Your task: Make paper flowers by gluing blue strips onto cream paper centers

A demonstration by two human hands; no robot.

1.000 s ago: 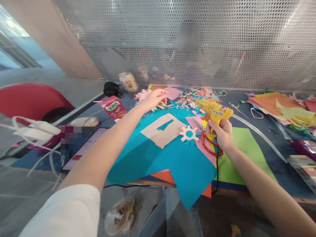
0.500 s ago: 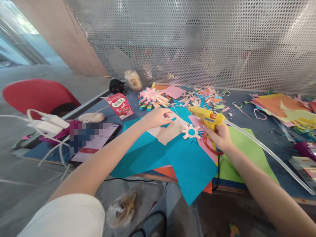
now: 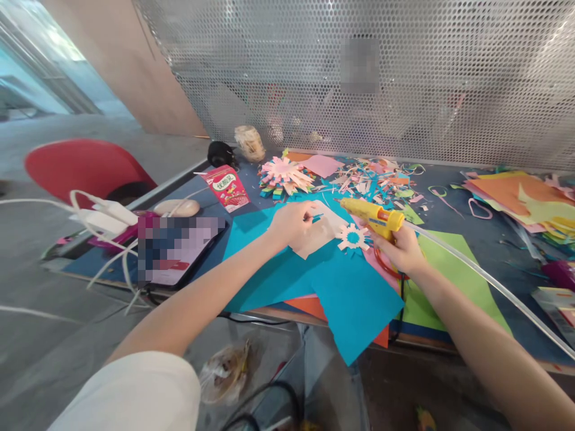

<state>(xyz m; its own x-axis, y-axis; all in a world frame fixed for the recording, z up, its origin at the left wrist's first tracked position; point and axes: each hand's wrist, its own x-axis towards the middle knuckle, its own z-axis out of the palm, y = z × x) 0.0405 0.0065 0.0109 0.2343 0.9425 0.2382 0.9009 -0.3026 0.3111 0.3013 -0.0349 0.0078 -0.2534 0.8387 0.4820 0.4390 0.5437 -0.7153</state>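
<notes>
My right hand [image 3: 402, 250] is closed around a yellow hot glue gun [image 3: 371, 216], whose nozzle points left and whose clear glue stick [image 3: 485, 277] trails to the right. My left hand [image 3: 293, 221] pinches a small blue paper strip [image 3: 317, 216] over a pale beige paper sheet with a cut-out [image 3: 317, 230]. A small beige paper flower with a blue centre [image 3: 353, 237] lies between the hands. All rest on a big blue paper sheet [image 3: 314, 278].
A layered pink paper flower [image 3: 284, 175] and a heap of paper scraps [image 3: 377, 179] lie further back. A phone [image 3: 177, 248], a red drink carton [image 3: 226, 187], white cables [image 3: 96, 218], a green sheet [image 3: 442, 281], coloured paper stacks [image 3: 516, 194] and a perforated metal screen [image 3: 381, 78] surround them.
My left hand came back from the far pink flower to the beige sheet and now pinches the blue strip. My right hand lowered the glue gun, nozzle swung left.
</notes>
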